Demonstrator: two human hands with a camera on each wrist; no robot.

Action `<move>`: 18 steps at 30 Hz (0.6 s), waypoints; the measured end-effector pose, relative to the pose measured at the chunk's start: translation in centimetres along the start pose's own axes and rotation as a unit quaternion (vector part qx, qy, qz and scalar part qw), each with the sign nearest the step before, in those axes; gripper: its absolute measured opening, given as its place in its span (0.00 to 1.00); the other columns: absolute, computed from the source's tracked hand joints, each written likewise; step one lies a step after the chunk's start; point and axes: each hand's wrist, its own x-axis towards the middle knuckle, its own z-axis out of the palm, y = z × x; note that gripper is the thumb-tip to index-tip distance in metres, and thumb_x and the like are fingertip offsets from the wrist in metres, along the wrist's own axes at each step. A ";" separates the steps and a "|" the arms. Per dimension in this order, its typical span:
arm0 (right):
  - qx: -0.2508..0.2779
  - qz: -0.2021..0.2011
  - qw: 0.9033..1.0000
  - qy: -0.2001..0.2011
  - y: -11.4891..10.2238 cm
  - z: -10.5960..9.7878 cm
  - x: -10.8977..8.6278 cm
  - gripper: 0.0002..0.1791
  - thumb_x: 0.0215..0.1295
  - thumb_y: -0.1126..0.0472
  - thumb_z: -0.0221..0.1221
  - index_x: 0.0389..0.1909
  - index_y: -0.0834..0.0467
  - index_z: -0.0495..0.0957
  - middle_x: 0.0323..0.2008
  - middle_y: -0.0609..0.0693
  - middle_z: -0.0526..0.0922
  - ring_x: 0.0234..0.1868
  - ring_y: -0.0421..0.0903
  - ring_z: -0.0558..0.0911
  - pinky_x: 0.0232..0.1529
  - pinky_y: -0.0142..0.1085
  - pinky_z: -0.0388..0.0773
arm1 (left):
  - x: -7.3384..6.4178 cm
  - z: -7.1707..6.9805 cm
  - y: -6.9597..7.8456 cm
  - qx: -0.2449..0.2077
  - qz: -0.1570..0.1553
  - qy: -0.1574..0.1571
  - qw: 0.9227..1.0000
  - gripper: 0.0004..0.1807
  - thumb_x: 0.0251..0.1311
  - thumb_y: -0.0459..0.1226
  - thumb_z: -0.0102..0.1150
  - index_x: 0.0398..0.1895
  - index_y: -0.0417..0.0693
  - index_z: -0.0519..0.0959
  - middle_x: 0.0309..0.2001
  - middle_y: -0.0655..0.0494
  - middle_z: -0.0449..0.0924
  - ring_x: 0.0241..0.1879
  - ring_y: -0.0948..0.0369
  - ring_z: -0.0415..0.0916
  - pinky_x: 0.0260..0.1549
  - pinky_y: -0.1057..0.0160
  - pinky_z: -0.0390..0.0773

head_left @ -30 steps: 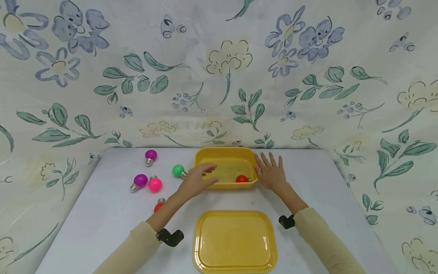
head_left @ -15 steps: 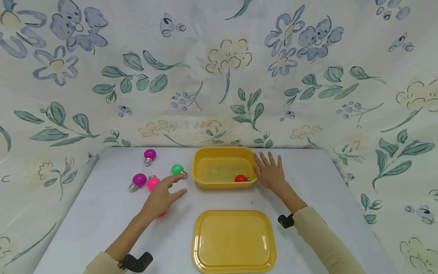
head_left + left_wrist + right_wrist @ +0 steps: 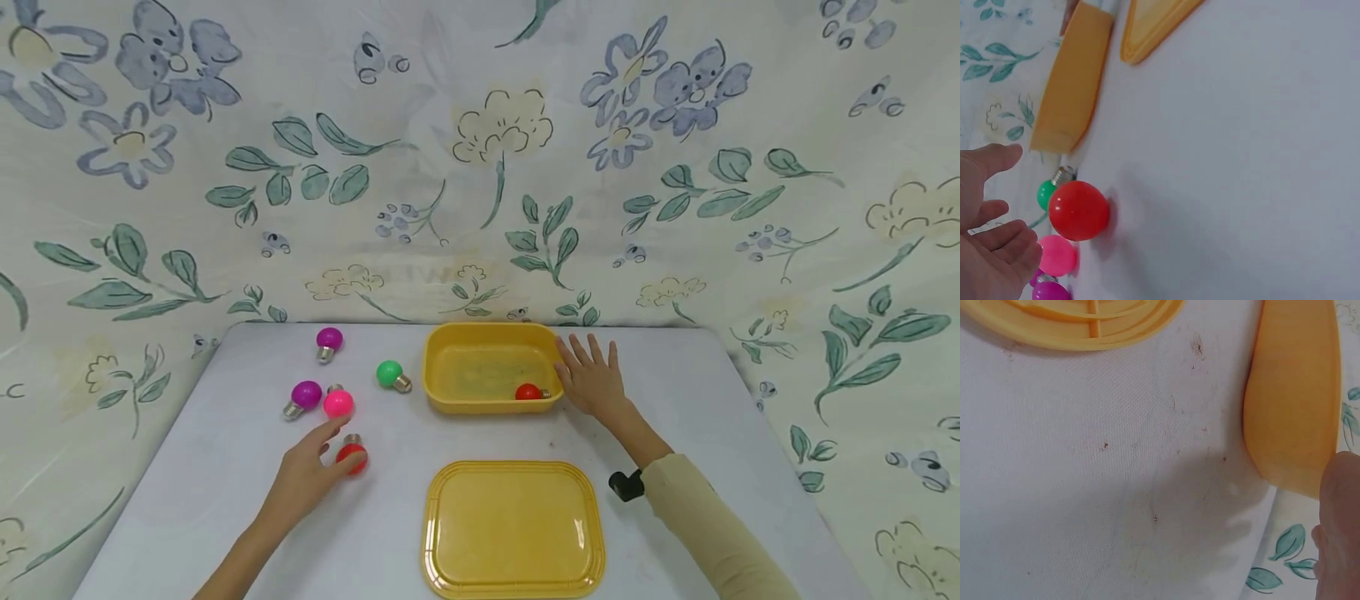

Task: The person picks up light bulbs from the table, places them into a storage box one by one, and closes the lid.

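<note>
One red bulb point(image 3: 351, 450) is lying toward the left edge of the surface point(image 3: 202, 483) in the head view, its long axis running toward the far edge, screw cap point(image 3: 352, 439) foremost; the left hand point(image 3: 302, 477), the nearer, is hovering at its left, fingers parted, gripping nothing. The right hand point(image 3: 596, 387), fingers spread, is touching the yellow container's point(image 3: 480, 407) right end. Left wrist view: the bulb is sitting just beyond the parted fingers. Right wrist view: a finger is meeting the container.
</note>
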 end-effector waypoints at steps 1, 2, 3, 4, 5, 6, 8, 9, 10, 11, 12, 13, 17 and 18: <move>-0.001 0.000 1.000 0.000 0.0 0.0 0.0 0.33 0.81 0.43 0.31 0.81 0.49 0.43 0.78 0.55 0.48 0.77 0.61 0.42 0.72 0.63 0.32 | -0.1 0.0 -0.2 0.002 -0.008 -0.003 1.000 0.38 0.62 0.41 0.68 0.71 0.35 0.65 0.66 0.31 0.67 0.62 0.35 0.68 0.54 0.41 0.76; -0.002 -0.001 1.000 0.000 0.0 0.0 0.0 0.33 0.81 0.43 0.32 0.81 0.49 0.43 0.78 0.55 0.49 0.77 0.61 0.43 0.72 0.63 0.33 | -0.2 0.1 -0.4 0.005 -0.013 -0.005 1.000 0.39 0.62 0.42 0.68 0.72 0.36 0.64 0.66 0.31 0.66 0.63 0.35 0.67 0.54 0.41 0.75; -0.001 -0.001 1.000 -0.001 0.0 0.0 0.0 0.33 0.81 0.43 0.32 0.81 0.50 0.43 0.78 0.55 0.49 0.77 0.62 0.42 0.72 0.63 0.33 | -0.3 0.1 -0.5 0.007 -0.021 -0.007 1.000 0.40 0.62 0.43 0.68 0.72 0.36 0.63 0.67 0.30 0.65 0.63 0.35 0.66 0.54 0.41 0.75; -0.002 -0.001 1.000 -0.001 0.0 0.0 0.0 0.33 0.81 0.43 0.32 0.81 0.50 0.43 0.78 0.55 0.49 0.77 0.62 0.42 0.72 0.64 0.33 | -0.3 0.2 -0.7 0.008 -0.025 -0.009 1.000 0.41 0.61 0.43 0.68 0.73 0.36 0.62 0.67 0.30 0.65 0.63 0.34 0.66 0.54 0.41 0.75; -0.001 -0.001 1.000 -0.001 0.0 0.0 -0.1 0.33 0.81 0.43 0.32 0.81 0.50 0.43 0.78 0.55 0.49 0.77 0.62 0.42 0.72 0.64 0.33 | -0.4 0.3 -0.9 0.009 -0.028 -0.011 1.000 0.42 0.61 0.44 0.69 0.73 0.35 0.62 0.67 0.29 0.64 0.64 0.34 0.65 0.55 0.41 0.75; -0.002 -0.001 1.000 -0.002 0.1 0.0 -0.1 0.33 0.81 0.43 0.32 0.81 0.50 0.43 0.78 0.55 0.48 0.77 0.62 0.42 0.72 0.64 0.32 | -0.4 0.3 -1.0 0.009 -0.031 -0.012 0.999 0.42 0.61 0.44 0.69 0.73 0.35 0.62 0.67 0.29 0.64 0.63 0.34 0.65 0.54 0.41 0.75; -0.004 -0.002 1.000 0.000 0.1 0.0 0.0 0.33 0.81 0.43 0.31 0.81 0.50 0.43 0.78 0.55 0.49 0.77 0.61 0.43 0.72 0.64 0.32 | -0.5 0.5 -1.4 0.005 -0.039 -0.015 0.999 0.43 0.61 0.45 0.69 0.72 0.34 0.61 0.67 0.28 0.64 0.64 0.34 0.65 0.55 0.41 0.74; -0.003 -0.003 1.000 -0.001 0.1 0.0 0.0 0.33 0.81 0.43 0.31 0.81 0.50 0.43 0.78 0.55 0.49 0.77 0.61 0.43 0.72 0.64 0.32 | -0.5 0.6 -1.5 0.002 -0.042 -0.016 0.999 0.43 0.61 0.46 0.68 0.72 0.33 0.62 0.66 0.28 0.64 0.63 0.34 0.65 0.55 0.42 0.74; -0.003 -0.003 1.000 0.000 0.1 0.0 0.0 0.33 0.81 0.43 0.31 0.81 0.50 0.43 0.78 0.55 0.49 0.77 0.61 0.43 0.72 0.64 0.32 | -0.6 0.7 -1.6 0.000 -0.044 -0.017 0.999 0.42 0.61 0.45 0.68 0.72 0.32 0.62 0.66 0.28 0.65 0.63 0.34 0.66 0.55 0.42 0.74; -0.001 -0.003 1.000 -0.001 0.1 0.0 0.0 0.33 0.81 0.43 0.31 0.81 0.49 0.42 0.78 0.55 0.48 0.78 0.61 0.42 0.72 0.64 0.31 | -0.6 0.7 -1.6 -0.001 -0.046 -0.018 0.999 0.42 0.61 0.45 0.68 0.71 0.32 0.62 0.66 0.27 0.65 0.63 0.35 0.66 0.55 0.42 0.74; -0.001 -0.003 1.000 0.000 0.1 0.0 0.0 0.33 0.81 0.43 0.31 0.81 0.49 0.42 0.78 0.54 0.48 0.78 0.61 0.42 0.72 0.63 0.31 | -0.6 0.8 -1.6 -0.004 -0.049 -0.019 0.999 0.42 0.62 0.45 0.68 0.71 0.32 0.62 0.66 0.27 0.66 0.63 0.35 0.66 0.55 0.43 0.74; -0.001 -0.003 1.000 0.001 0.1 0.1 0.0 0.33 0.81 0.43 0.31 0.81 0.49 0.43 0.78 0.54 0.48 0.78 0.61 0.43 0.72 0.63 0.31 | -0.6 0.8 -1.6 -0.006 -0.049 -0.020 0.999 0.41 0.62 0.44 0.68 0.71 0.31 0.63 0.65 0.28 0.66 0.63 0.35 0.66 0.55 0.43 0.74; 0.004 -0.002 1.000 0.003 0.1 0.2 0.1 0.33 0.81 0.43 0.32 0.81 0.49 0.43 0.78 0.54 0.48 0.78 0.61 0.42 0.72 0.63 0.31 | -0.6 1.0 -1.7 -0.007 -0.042 -0.021 0.999 0.39 0.62 0.42 0.68 0.70 0.30 0.64 0.65 0.28 0.67 0.61 0.34 0.69 0.53 0.44 0.77; 0.005 -0.002 1.000 0.004 0.1 0.2 0.1 0.33 0.81 0.43 0.32 0.81 0.49 0.43 0.78 0.54 0.48 0.78 0.61 0.42 0.72 0.64 0.31 | -0.6 1.1 -1.7 -0.009 -0.040 -0.021 0.999 0.39 0.62 0.42 0.68 0.70 0.30 0.64 0.65 0.29 0.67 0.61 0.34 0.69 0.52 0.44 0.78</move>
